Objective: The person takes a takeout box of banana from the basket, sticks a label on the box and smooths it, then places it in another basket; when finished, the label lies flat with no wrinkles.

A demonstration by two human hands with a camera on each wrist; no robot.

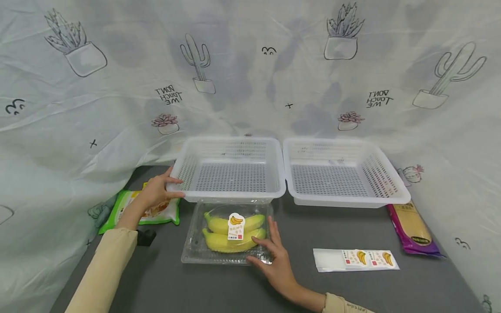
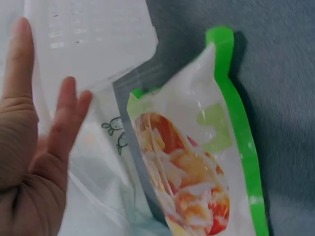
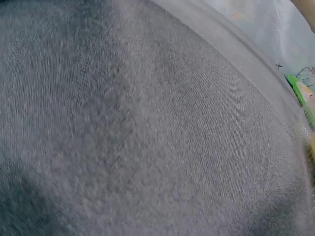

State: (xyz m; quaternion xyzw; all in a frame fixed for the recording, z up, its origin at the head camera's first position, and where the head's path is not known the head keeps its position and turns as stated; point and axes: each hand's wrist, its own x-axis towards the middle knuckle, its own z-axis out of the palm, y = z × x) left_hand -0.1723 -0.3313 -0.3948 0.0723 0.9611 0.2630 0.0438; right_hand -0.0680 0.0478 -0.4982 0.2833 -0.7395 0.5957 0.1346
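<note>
In the head view, my left hand (image 1: 158, 189) is at the front left corner of the left white basket (image 1: 227, 195), its fingers and thumb reaching over the rim. Its fingers look fairly straight in the left wrist view. Under the left forearm lies a green-and-white food bag (image 2: 197, 162). My right hand (image 1: 278, 263) touches the right side of a clear plastic box (image 1: 192, 250), its fingers spread over the lid and edge. Inside the box are two yellow bananas (image 1: 219, 242); a banana sticker (image 1: 236, 227) is on top. The right wrist view shows mostly grey cloth.
A second white basket (image 1: 344, 201) stands to the right. Beside it lies a purple-and-yellow packet (image 1: 416, 226), partly behind the basket's corner. A strip of banana stickers (image 1: 356, 260) rests on the grey table (image 1: 344, 295). A printed curtain (image 1: 250, 87) hangs at the back and sides.
</note>
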